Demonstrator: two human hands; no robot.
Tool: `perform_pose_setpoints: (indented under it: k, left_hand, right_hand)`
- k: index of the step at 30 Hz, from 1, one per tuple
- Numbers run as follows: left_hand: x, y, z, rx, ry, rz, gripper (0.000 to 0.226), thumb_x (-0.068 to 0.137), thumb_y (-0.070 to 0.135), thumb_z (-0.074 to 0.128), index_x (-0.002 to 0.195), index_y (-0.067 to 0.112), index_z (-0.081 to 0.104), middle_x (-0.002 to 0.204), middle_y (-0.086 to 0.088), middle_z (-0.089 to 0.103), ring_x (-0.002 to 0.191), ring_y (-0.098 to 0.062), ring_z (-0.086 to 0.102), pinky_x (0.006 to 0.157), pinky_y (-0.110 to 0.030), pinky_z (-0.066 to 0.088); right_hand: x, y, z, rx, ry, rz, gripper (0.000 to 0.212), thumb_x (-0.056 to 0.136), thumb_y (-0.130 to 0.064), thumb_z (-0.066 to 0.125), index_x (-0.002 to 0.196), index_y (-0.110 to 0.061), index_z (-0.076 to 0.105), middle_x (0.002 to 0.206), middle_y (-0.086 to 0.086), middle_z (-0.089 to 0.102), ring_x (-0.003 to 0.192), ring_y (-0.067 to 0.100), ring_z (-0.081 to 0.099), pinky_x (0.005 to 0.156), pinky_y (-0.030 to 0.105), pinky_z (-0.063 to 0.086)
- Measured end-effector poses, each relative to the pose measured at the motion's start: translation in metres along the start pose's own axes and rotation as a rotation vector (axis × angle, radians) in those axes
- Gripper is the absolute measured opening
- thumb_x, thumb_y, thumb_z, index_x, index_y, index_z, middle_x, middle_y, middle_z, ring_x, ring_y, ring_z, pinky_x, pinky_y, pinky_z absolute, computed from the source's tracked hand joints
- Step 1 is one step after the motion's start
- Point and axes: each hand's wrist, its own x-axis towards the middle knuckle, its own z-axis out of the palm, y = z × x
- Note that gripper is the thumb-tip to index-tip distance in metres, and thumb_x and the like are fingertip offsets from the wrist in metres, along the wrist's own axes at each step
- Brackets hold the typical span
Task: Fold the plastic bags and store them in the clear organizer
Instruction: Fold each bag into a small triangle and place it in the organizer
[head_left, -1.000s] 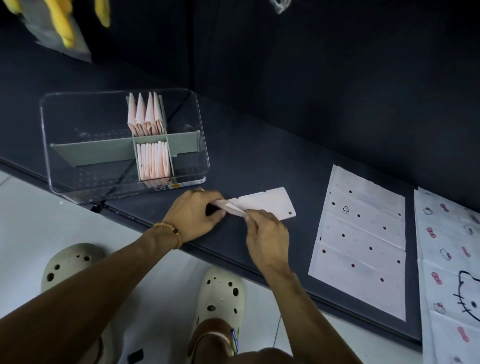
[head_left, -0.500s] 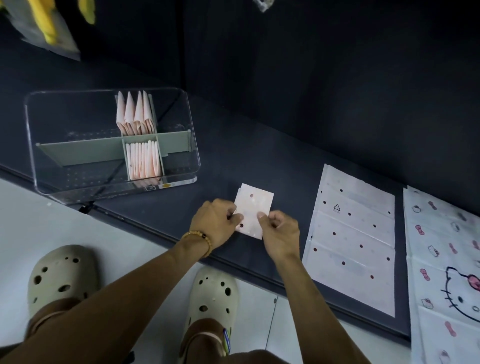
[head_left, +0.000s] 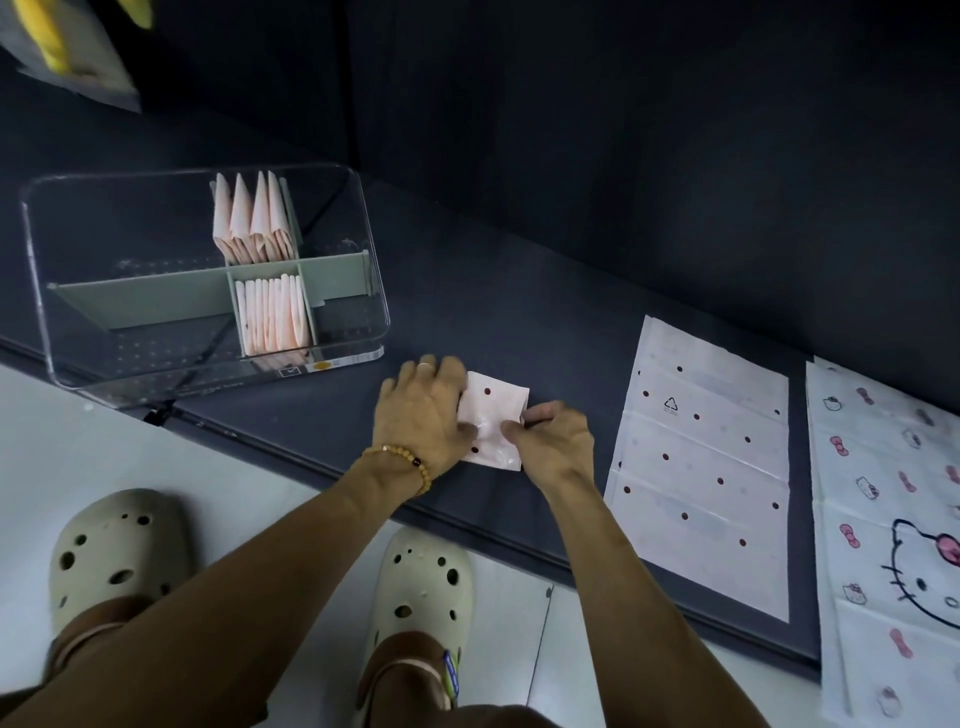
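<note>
Fingers (head_left: 511, 428) of right hand (head_left: 556, 447) pinched folded dotted bag (head_left: 493, 415); left hand (head_left: 423, 410) lay flat, pressing it on counter (head_left: 519, 322).

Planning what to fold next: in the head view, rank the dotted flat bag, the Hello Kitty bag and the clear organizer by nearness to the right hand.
1. Dotted flat bag, just right of the right hand.
2. Clear organizer, left, beyond the left hand.
3. Hello Kitty bag, far right.
</note>
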Motion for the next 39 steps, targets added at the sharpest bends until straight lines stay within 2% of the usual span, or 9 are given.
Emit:
perform_pose_setpoints:
  k: [4, 7, 11, 15, 22, 25, 27, 30, 39]
  left_hand:
    - [0.008, -0.01, 0.007, 0.142, -0.235, 0.454, 0.051, 0.094, 0.024, 0.048, 0.142, 0.032, 0.034, 0.157, 0.007, 0.016, 0.146, -0.017, 0.003, 0.116, -0.038, 0.008]
    - [0.012, -0.015, 0.009, 0.252, -0.172, 0.526, 0.045, 0.096, 0.037, 0.04, 0.141, 0.035, 0.035, 0.15, 0.005, 0.029, 0.135, -0.021, 0.022, 0.102, -0.037, 0.025]
    - [-0.001, -0.005, 0.013, 0.23, -0.077, 0.471, 0.042, 0.093, 0.047, 0.043, 0.131, 0.032, 0.049, 0.126, -0.001, 0.043, 0.11, -0.023, 0.039, 0.093, -0.035, 0.039]
    - [-0.015, 0.001, 0.023, 0.155, 0.034, 0.341, 0.039, 0.09, 0.044, 0.046, 0.123, 0.026, 0.056, 0.119, -0.002, 0.047, 0.103, -0.024, 0.043, 0.087, -0.036, 0.045]
    - [-0.017, 0.005, 0.022, 0.242, 0.101, 0.388, 0.04, 0.087, 0.042, 0.045, 0.119, 0.022, 0.059, 0.128, 0.0, 0.05, 0.117, -0.025, 0.043, 0.093, -0.039, 0.037]
    - [-0.006, 0.009, 0.024, 0.238, 0.022, 0.664, 0.044, 0.086, 0.023, 0.052, 0.129, 0.014, 0.054, 0.15, -0.002, 0.037, 0.143, -0.023, 0.022, 0.118, -0.04, 0.014]
    - [0.0, 0.019, 0.031, 0.22, -0.132, 0.788, 0.056, 0.092, 0.015, 0.043, 0.146, 0.013, 0.031, 0.157, -0.001, 0.021, 0.146, -0.016, 0.007, 0.118, -0.028, -0.003]
    - [0.004, 0.026, 0.044, 0.17, -0.183, 0.75, 0.061, 0.095, 0.015, 0.039, 0.151, 0.014, 0.014, 0.16, 0.001, 0.009, 0.146, -0.009, 0.0, 0.113, -0.018, -0.012]
    - [0.019, -0.015, 0.027, 0.144, -0.196, 0.664, 0.054, 0.101, 0.022, 0.029, 0.151, 0.02, 0.01, 0.159, 0.01, 0.004, 0.141, 0.001, -0.007, 0.116, -0.021, -0.009]
  right_hand:
    - [0.003, 0.003, -0.001, 0.007, -0.039, 0.011, 0.021, 0.077, -0.025, 0.077, 0.069, -0.028, 0.058, 0.072, -0.01, 0.065, 0.074, 0.011, 0.064, 0.065, 0.024, 0.052]
    - [0.005, 0.003, -0.004, -0.078, -0.005, -0.017, 0.013, 0.082, -0.025, 0.072, 0.075, -0.025, 0.062, 0.077, -0.008, 0.066, 0.082, 0.016, 0.067, 0.068, 0.025, 0.051]
    - [-0.003, 0.01, -0.011, -0.341, 0.349, -0.276, 0.015, 0.089, -0.01, 0.057, 0.1, -0.012, 0.066, 0.101, 0.007, 0.064, 0.095, 0.028, 0.057, 0.08, 0.034, 0.044]
    - [-0.027, 0.041, -0.008, -0.54, 0.399, -0.566, 0.026, 0.086, -0.01, 0.063, 0.111, -0.003, 0.067, 0.119, 0.014, 0.065, 0.105, 0.035, 0.06, 0.086, 0.043, 0.048]
    - [-0.04, 0.075, 0.012, -0.658, 0.32, -0.458, 0.049, 0.099, -0.027, 0.04, 0.14, -0.002, 0.046, 0.15, 0.012, 0.039, 0.142, 0.026, 0.033, 0.115, 0.046, 0.025]
    - [-0.039, 0.075, 0.012, -0.66, 0.317, -0.467, 0.053, 0.096, -0.032, 0.036, 0.141, -0.004, 0.046, 0.151, 0.01, 0.038, 0.143, 0.023, 0.03, 0.117, 0.043, 0.023]
    - [-0.037, 0.075, 0.012, -0.665, 0.315, -0.469, 0.056, 0.097, -0.036, 0.028, 0.142, -0.007, 0.044, 0.152, 0.008, 0.037, 0.144, 0.021, 0.027, 0.117, 0.042, 0.02]
    - [-0.037, 0.075, 0.011, -0.647, 0.32, -0.473, 0.059, 0.096, -0.039, 0.023, 0.144, -0.009, 0.043, 0.153, 0.006, 0.036, 0.145, 0.02, 0.025, 0.117, 0.041, 0.019]
    - [-0.034, 0.079, 0.009, -0.667, 0.279, -0.458, 0.057, 0.097, -0.038, 0.031, 0.146, -0.009, 0.037, 0.156, 0.005, 0.028, 0.147, 0.019, 0.019, 0.119, 0.038, 0.01]
